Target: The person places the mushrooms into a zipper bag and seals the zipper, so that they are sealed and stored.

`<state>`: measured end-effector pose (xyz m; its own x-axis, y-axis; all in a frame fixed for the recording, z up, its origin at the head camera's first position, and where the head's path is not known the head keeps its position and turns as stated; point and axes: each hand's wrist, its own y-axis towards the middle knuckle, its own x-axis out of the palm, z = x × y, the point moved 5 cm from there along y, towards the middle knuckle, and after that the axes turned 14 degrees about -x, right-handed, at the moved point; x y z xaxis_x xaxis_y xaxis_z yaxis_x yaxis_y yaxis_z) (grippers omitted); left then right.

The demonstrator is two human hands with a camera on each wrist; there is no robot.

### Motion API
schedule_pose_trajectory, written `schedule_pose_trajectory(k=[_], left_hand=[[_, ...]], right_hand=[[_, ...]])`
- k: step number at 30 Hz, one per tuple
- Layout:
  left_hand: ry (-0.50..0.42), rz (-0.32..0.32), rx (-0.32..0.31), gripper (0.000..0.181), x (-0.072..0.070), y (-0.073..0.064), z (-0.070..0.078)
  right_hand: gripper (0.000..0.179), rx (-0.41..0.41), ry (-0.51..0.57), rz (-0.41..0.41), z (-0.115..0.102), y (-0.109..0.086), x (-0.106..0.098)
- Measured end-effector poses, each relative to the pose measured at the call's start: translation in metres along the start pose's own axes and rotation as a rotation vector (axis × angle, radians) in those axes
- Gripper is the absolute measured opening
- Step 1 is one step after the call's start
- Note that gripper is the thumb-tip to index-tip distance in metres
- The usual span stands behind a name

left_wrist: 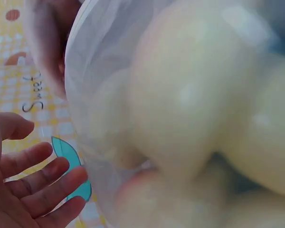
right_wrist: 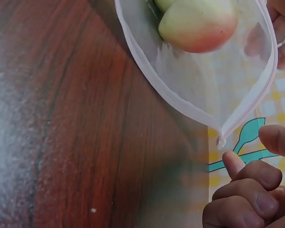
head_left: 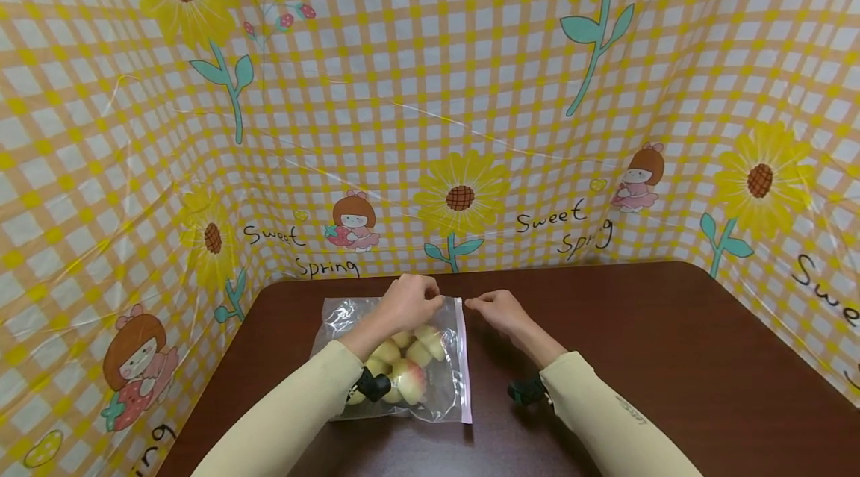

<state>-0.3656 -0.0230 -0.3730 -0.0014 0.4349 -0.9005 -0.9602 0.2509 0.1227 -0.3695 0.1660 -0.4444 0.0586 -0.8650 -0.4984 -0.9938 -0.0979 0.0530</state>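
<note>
1. Yellow-checked cloth printed with sunflowers (head_left: 460,197) hangs on three sides as a backdrop, closing in a dark brown wooden worktop (head_left: 672,357).

2. On the worktop, left of the middle and towards the near edge, lies a clear zip bag (head_left: 448,387), flat on its side. Its pink closure strip (head_left: 463,357) runs along the right edge, from near to far.

3. Inside the bag sit several apple pieces (head_left: 408,378), pale yellow with a pink blush. I would judge the load fairly weighty for so thin a film: the bag is soft and slick, will sag if lifted by one corner, and the fruit will roll and could bruise if dropped. The closure strip looks the firmest place to take hold, best with a second hand under the fruit.

4. The left hand (head_left: 411,301) is at the far end of the bag, fingers curled and pinching its top edge close to the strip's far corner.

5. The right hand (head_left: 499,310) lies just to the right of that corner, loosely curled. In the right wrist view the fingertips (right_wrist: 265,179) sit just beside the bag's corner with a small gap, so it seems to hold nothing.
</note>
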Motion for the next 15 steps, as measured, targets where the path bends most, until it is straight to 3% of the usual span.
schedule_pose_trajectory(k=[9,15], left_hand=[[0.049,-0.172,-0.083,0.026,0.013,0.027,-0.004],[0.014,-0.261,-0.147,0.030,0.022,0.039,-0.005]], right_hand=[[0.036,0.035,0.049,-0.016,-0.001,0.004,0.004],[0.039,0.033,0.040,-0.012,-0.001,0.006,0.004]])
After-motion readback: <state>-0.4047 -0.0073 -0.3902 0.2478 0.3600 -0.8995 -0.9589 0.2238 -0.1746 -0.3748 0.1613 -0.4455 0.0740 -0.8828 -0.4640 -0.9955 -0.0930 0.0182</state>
